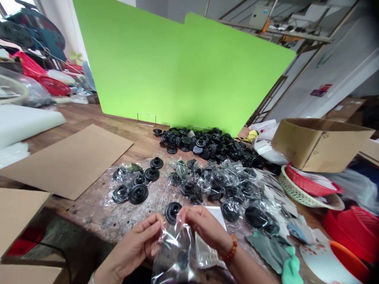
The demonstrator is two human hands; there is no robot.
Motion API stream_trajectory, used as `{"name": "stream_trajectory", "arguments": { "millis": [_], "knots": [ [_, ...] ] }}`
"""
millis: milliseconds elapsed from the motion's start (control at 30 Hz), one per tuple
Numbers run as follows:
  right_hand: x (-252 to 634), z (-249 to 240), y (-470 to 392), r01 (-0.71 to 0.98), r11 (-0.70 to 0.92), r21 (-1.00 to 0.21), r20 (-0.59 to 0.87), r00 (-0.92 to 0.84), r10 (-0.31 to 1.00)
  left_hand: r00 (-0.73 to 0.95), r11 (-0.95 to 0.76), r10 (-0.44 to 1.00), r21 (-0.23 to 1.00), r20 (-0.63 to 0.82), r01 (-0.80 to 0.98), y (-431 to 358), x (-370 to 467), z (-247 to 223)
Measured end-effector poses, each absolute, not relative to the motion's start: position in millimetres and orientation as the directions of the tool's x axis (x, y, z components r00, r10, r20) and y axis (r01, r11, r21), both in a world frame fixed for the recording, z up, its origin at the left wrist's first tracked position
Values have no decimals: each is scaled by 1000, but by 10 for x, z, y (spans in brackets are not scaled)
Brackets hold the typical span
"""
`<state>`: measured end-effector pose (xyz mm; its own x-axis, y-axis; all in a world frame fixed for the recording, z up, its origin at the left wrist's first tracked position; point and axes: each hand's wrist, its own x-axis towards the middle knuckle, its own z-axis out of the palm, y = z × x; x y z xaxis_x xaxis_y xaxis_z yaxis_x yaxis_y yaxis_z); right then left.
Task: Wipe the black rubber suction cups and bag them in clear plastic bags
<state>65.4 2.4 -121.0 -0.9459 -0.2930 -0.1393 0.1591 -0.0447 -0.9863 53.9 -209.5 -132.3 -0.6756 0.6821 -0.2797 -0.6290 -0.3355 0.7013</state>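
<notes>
A clear plastic bag (174,254) hangs between my two hands at the bottom centre, with a dark shape showing dimly through it. My left hand (142,240) pinches its upper left edge. My right hand (204,225), with a beaded bracelet at the wrist, pinches the upper right edge. Just beyond my fingertips lies a round black part (172,212) on the table. More black parts (138,193) sit behind on the left, some in clear bags. Bagged black parts (216,179) are piled to the right, and a heap of unbagged ones (204,144) lies behind them.
Green panels (177,67) stand at the back. A brown cardboard sheet (74,157) lies at left. On the right are a cardboard box (316,146), a cream basket (304,195), red baskets and a grey-green cloth (271,250). White packets (207,250) lie beside my right hand.
</notes>
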Motion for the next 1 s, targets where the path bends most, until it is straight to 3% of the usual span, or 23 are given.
{"name": "stream_trajectory", "arguments": {
  "millis": [100, 167, 267, 333, 433, 500, 533, 633, 767, 900, 1000],
  "knots": [
    [457, -1224, 46, -113, 333, -936, 60, -984, -165, -748, -211, 582, 829, -319, -518, -2168, 462, -1321],
    [342, -1292, 48, -316, 492, -811, 173, -933, -314, -802, -126, 518, 901, -298, -416, -2208, 418, -1325],
    [232, -1372, 38, -473, 528, -705, 135, -821, -555, -852, -37, 465, 957, -238, -288, -2250, 377, -1329],
    [198, -1324, 30, -456, 560, -692, 154, -851, -503, -878, 36, 438, 980, -193, -197, -2259, 367, -1314],
    [181, -1087, -4, -271, 575, -772, 248, -961, -120, -910, 188, 402, 982, -99, -23, -2223, 381, -1256],
    [183, -905, -64, -116, 424, -898, 176, -979, 105, -911, 290, 411, 951, -24, 105, -2162, 405, -1208],
    [187, -836, -106, -50, 314, -948, 99, -985, 140, -907, 328, 421, 931, 11, 164, -2126, 419, -1188],
    [212, -766, -236, 109, 97, -989, -104, -993, 58, -900, 367, 419, 884, 120, 289, -2027, 453, -1165],
    [270, -892, -280, 143, 186, -972, -141, -990, 22, -937, 281, 271, 913, 221, 297, -1984, 450, -1244],
    [308, -1006, -207, 72, 372, -925, -100, -993, -55, -978, 123, 192, 987, 82, 107, -1983, 433, -1340],
    [318, -1056, -193, 58, 392, -918, -106, -989, -103, -960, -59, 253, 988, -120, -139, -1941, 459, -1339]
  ]
}}
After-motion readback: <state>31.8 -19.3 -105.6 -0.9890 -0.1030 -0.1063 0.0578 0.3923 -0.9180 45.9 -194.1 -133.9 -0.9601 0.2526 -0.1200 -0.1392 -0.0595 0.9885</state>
